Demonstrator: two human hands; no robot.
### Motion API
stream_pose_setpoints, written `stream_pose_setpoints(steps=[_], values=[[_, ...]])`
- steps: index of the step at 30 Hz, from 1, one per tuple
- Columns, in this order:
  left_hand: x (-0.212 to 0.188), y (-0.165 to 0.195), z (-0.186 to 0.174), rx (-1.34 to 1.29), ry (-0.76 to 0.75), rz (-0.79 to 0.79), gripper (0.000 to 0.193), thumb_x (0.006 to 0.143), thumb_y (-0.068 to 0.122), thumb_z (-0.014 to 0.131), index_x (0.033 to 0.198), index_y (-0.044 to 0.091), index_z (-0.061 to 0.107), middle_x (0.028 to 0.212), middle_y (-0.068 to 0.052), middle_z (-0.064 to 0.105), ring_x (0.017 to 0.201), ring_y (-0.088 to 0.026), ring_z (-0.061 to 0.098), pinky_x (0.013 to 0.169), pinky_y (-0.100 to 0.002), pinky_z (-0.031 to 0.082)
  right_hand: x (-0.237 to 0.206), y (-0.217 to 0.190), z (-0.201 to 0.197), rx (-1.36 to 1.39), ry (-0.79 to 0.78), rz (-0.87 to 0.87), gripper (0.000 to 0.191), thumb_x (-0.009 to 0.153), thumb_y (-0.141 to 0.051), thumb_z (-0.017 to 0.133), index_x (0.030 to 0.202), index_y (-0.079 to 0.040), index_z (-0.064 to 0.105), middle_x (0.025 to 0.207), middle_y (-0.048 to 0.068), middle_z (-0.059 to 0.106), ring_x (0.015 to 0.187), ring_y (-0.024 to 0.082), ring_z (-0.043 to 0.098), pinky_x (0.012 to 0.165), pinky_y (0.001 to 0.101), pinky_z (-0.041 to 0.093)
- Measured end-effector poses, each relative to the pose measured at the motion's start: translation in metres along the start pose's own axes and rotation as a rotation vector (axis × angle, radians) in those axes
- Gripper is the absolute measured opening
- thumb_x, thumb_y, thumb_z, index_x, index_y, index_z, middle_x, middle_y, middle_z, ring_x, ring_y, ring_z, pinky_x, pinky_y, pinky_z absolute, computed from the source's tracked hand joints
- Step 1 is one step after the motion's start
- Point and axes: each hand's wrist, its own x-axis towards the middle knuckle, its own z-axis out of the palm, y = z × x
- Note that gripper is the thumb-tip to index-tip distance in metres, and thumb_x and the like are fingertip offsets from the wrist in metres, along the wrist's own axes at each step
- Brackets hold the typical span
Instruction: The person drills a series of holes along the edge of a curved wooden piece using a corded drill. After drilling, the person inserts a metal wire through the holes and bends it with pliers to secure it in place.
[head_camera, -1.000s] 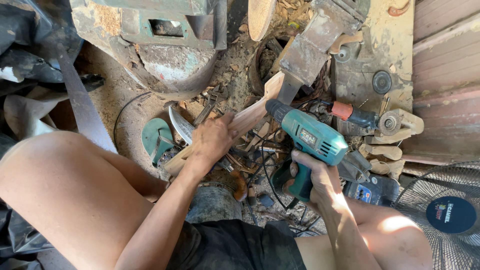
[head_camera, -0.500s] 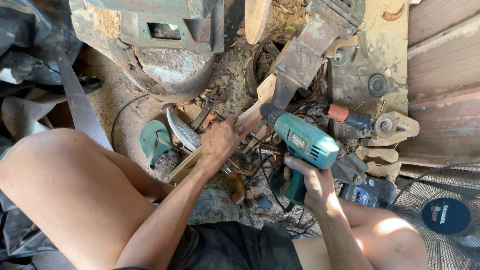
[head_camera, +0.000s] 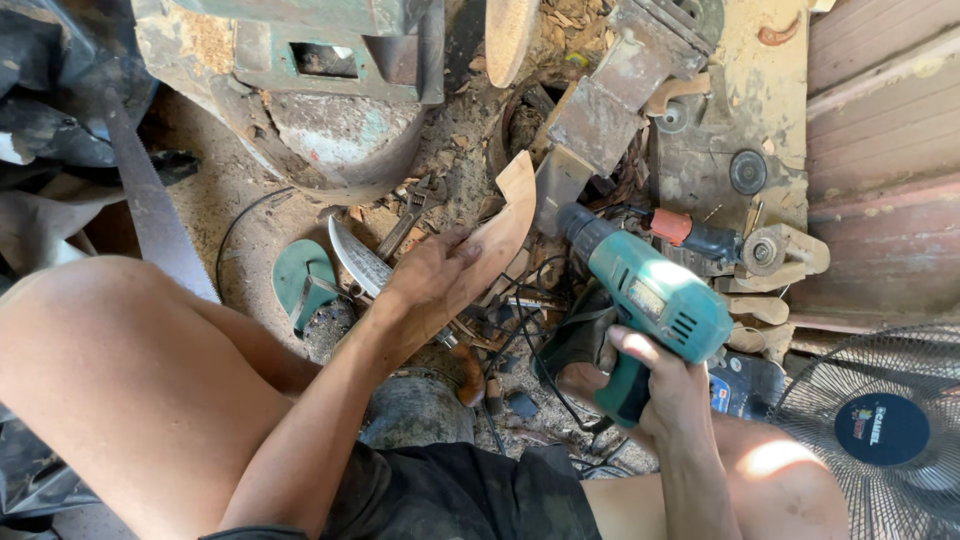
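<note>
My left hand (head_camera: 428, 282) grips a curved, flat piece of light wood (head_camera: 500, 235) and holds it upright over the littered ground. My right hand (head_camera: 665, 385) is closed round the handle of a teal electric drill (head_camera: 645, 295). The drill's black nose (head_camera: 578, 226) points up and left and sits just to the right of the wood, close to its edge. I cannot tell whether the nose touches the wood. My bare knees frame the bottom of the view.
A curved knife blade (head_camera: 355, 260) and a wrench (head_camera: 408, 215) lie left of my left hand, beside a green sandal (head_camera: 303, 285). A heavy green metal machine base (head_camera: 320, 90) stands behind. An orange-and-black power tool (head_camera: 700, 235) and a fan (head_camera: 880, 430) are at right. Black cables cross the sawdust.
My left hand has raised and turned the piece of wood more upright. The drill in my right hand has moved up and closer to the wood's right edge.
</note>
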Motion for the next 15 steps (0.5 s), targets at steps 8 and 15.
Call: stream_pose_setpoints(steps=[8,15], values=[[0.033,0.011,0.050,0.152,0.000,-0.015,0.066,0.093,0.062,0.053,0.144,0.022,0.057,0.125,-0.010,0.073,0.117,-0.027,0.068,0.108,-0.043,0.048,0.032,-0.002,-0.041,0.020,0.031,-0.005,0.040,0.076,0.003,0.073,0.116,0.002,0.068,0.093,0.011,0.072,0.070,0.019,0.065,0.060,0.0325,0.055],[0.023,0.036,0.050,0.243,-0.040,-0.108,0.059,0.101,0.053,0.046,0.150,0.020,0.051,0.115,-0.014,0.076,0.104,-0.027,0.074,0.099,-0.044,0.055,0.046,0.009,-0.043,-0.050,0.016,0.065,0.029,0.078,0.003,0.075,0.106,0.006,0.069,0.085,0.012,0.070,0.067,0.019,0.065,0.057,0.0322,0.054]])
